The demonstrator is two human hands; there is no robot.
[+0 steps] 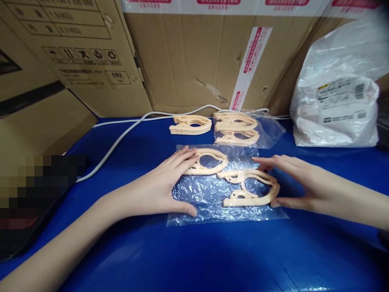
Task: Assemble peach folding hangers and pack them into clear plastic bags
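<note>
Two beige folded travel hangers, a left folding hanger and a right folding hanger, lie on a clear plastic bag spread flat over the blue table. My left hand lies with fingers stretched over the near end of the left one, and its thumb presses on the plastic, well apart. At the rounded end of the right one, my right hand has its thumb at the lower edge and fingers at the upper edge, spanning it. Some of the right fingers are hidden.
Behind the bag are a stack of folded hangers and more hangers in clear wrap. A white cable runs along the cardboard boxes. A white plastic parcel stands at right, and a dark object lies at left.
</note>
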